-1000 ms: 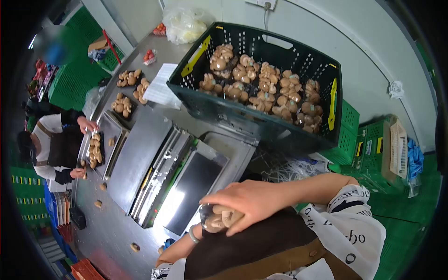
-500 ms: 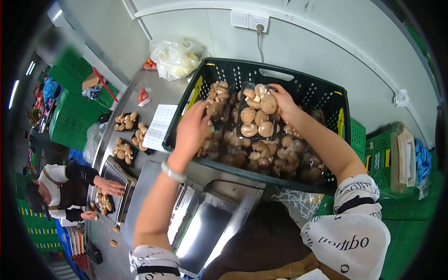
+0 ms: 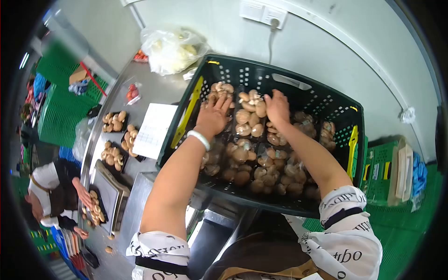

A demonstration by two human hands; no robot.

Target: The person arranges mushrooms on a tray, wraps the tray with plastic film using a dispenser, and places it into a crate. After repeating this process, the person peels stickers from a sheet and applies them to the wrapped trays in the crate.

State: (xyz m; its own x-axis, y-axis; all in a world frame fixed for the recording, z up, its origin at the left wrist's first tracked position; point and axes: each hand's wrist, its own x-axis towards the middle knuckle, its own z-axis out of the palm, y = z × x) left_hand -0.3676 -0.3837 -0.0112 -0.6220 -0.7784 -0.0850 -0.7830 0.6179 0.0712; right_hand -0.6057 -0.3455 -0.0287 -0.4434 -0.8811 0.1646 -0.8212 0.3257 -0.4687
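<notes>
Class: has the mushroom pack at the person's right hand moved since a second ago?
Yes. The mushroom pack went from the person's waist into the far row of the crate.

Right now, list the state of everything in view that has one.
Crate: holding many mushroom packs.
Top pack: lying flat between the hands.
Left hand: fingers spread, flat on packs.
Right hand: at the pack's right edge, grip hidden.
Plastic bag: filled, bunched.
Plug: in its socket.
</notes>
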